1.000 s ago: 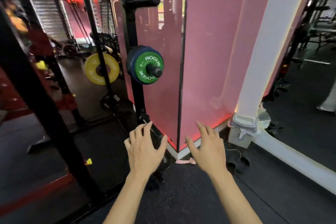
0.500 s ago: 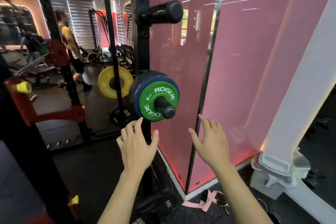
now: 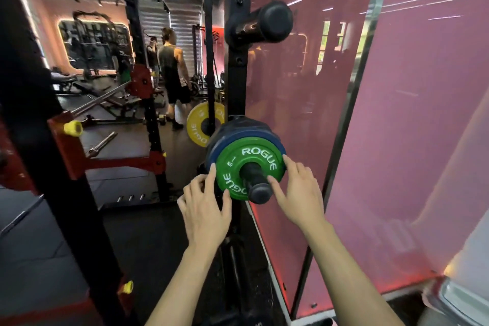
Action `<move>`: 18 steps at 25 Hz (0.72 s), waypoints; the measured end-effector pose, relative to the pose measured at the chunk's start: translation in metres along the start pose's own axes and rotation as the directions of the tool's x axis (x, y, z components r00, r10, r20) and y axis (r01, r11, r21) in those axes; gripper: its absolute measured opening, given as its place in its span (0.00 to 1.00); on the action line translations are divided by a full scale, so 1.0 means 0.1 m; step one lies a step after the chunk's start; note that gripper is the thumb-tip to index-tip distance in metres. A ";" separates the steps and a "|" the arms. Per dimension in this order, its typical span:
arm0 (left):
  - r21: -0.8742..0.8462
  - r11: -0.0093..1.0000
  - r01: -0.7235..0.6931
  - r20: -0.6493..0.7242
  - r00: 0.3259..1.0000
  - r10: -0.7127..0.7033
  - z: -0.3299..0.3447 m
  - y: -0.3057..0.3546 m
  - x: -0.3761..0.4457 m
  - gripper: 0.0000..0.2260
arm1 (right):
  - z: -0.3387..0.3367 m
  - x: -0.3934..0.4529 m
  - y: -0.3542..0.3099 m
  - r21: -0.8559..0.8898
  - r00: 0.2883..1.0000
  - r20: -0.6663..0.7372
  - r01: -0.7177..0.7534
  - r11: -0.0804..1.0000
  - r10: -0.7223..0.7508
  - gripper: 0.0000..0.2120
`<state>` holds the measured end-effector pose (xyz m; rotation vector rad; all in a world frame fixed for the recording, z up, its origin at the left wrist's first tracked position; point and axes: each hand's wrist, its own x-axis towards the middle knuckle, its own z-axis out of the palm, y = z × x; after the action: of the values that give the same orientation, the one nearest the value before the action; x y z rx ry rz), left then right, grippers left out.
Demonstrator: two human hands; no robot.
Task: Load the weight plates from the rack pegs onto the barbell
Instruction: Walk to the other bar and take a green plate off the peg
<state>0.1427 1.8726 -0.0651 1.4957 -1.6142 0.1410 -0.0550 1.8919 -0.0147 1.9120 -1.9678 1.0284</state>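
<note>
Where the pink wall panel (image 3: 423, 114) fills the right half of the view, we see a black rack upright (image 3: 236, 82) standing just left of it, with a second black post (image 3: 39, 140) near us at the far left. On the upright, a bare upper peg (image 3: 267, 25) sticks out toward us, and lower down a second peg (image 3: 255, 180) carries a stack of weight plates. The rearmost dark plate (image 3: 238, 124) sits against the upright, a blue plate (image 3: 225, 140) lies in front of it, and the small green plate (image 3: 251, 164), marked ROGUE, is nearest us, with the peg's end poking through its centre. A yellow plate (image 3: 197, 127) hangs on another post farther back and to the left, and beyond it a person (image 3: 173, 74) stands on the gym floor. Our left hand (image 3: 205, 209) has its fingers spread, their tips touching the green plate's left edge. Our right hand (image 3: 297, 190) has its fingers parted too, one fingertip on the plate's right rim and the thumb against its face beside the peg. We cannot tell whether either hand grips yet.
</note>
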 end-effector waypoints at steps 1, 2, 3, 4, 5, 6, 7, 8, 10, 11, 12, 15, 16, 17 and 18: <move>-0.015 1.000 0.011 -0.013 1.000 -0.011 0.01 0.00 -0.01 0.28 | 0.03 0.03 0.01 0.020 1.000 -0.001 0.017 1.000 -0.017 0.30; -0.034 0.999 0.013 -0.025 1.000 -0.014 0.02 0.01 -0.01 0.28 | 0.06 0.04 0.03 0.050 0.999 -0.005 0.032 0.998 -0.032 0.31; -0.049 0.999 0.011 -0.042 0.999 -0.013 0.02 0.01 -0.02 0.27 | 0.10 0.05 0.05 0.091 0.999 -0.012 0.045 0.995 -0.044 0.30; -0.061 0.998 0.006 -0.060 0.998 -0.010 0.01 0.02 -0.02 0.27 | 0.12 0.06 0.08 0.138 0.998 -0.022 0.056 0.989 -0.054 0.30; -0.071 0.997 0.004 -0.075 0.997 -0.009 0.01 0.03 -0.02 0.26 | 0.14 0.07 0.11 0.187 0.998 -0.029 0.066 0.980 -0.061 0.29; -0.083 0.997 0.006 -0.084 0.996 -0.013 0.00 0.05 -0.03 0.25 | 0.15 0.07 0.15 0.231 0.997 -0.035 0.074 0.970 -0.067 0.28; -0.099 0.995 0.012 -0.089 0.996 -0.021 -0.01 0.07 -0.04 0.24 | 0.15 0.07 0.17 0.267 0.997 -0.039 0.081 0.960 -0.073 0.27; -0.116 0.993 0.020 -0.090 0.996 -0.030 -0.02 0.09 -0.06 0.23 | 0.15 0.07 0.19 0.292 0.996 -0.043 0.087 0.952 -0.078 0.26; -0.142 0.990 0.026 -0.086 0.996 -0.038 -0.04 0.12 -0.12 0.23 | 0.16 0.04 0.22 0.323 0.995 -0.052 0.100 0.941 -0.088 0.25; -0.148 0.989 0.019 -0.090 0.995 -0.033 -0.05 0.13 -0.16 0.23 | 0.15 0.02 0.23 0.337 0.994 -0.055 0.107 0.935 -0.094 0.25; -0.151 0.988 0.007 -0.100 0.995 -0.022 -0.06 0.12 -0.19 0.23 | 0.14 0.01 0.25 0.350 0.993 -0.063 0.117 0.929 -0.101 0.24; -0.150 0.989 -0.009 -0.089 0.996 -0.004 -0.13 0.08 -0.16 0.21 | 0.08 0.03 0.33 0.361 0.989 -0.097 0.142 0.922 -0.114 0.19; -0.150 0.989 -0.002 -0.062 0.998 -0.008 -0.15 0.08 -0.10 0.20 | 0.05 0.05 0.34 0.362 0.990 -0.074 0.136 0.922 -0.117 0.19; -0.151 0.988 0.009 -0.034 0.999 -0.015 -0.17 0.09 -0.04 0.18 | 0.04 0.07 0.35 0.369 0.993 -0.026 0.118 0.922 -0.117 0.19; -0.157 0.987 0.021 -0.016 1.000 -0.024 -0.18 0.10 0.01 0.17 | 0.03 0.07 0.34 0.383 0.994 0.028 0.091 0.919 -0.110 0.20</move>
<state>0.1441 1.8859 -0.0493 1.3873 -1.5570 0.0137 -0.0870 1.8812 -0.0241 2.2248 -1.7692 1.4341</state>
